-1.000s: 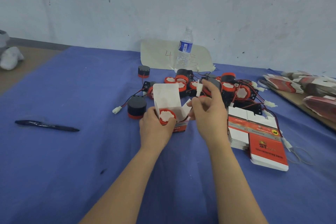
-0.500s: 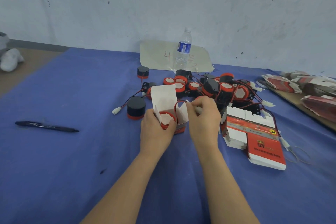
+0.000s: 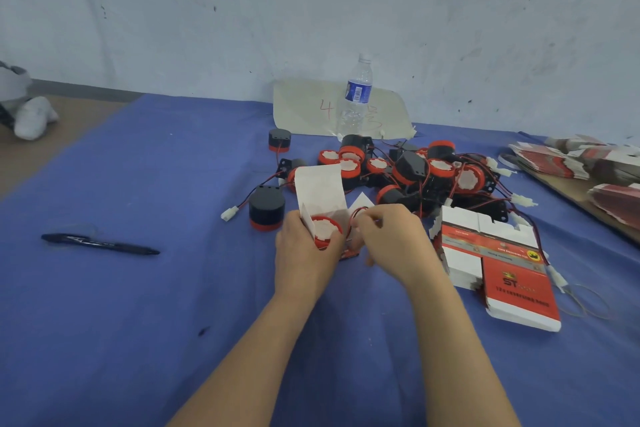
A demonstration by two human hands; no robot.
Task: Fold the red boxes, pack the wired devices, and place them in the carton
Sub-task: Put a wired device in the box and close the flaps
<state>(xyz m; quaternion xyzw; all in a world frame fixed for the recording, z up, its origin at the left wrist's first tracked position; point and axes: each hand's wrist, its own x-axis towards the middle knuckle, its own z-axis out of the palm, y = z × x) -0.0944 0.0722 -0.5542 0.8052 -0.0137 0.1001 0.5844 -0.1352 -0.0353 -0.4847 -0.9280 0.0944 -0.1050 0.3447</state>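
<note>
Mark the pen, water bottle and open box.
pen [image 3: 100, 244], head view, mid barrel.
water bottle [image 3: 358, 94], head view, blue label.
open box [image 3: 320, 189], head view, raised white flap.

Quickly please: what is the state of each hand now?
Left hand: holds the open box with a device inside.
Right hand: pinches the red wire at the box.
</note>
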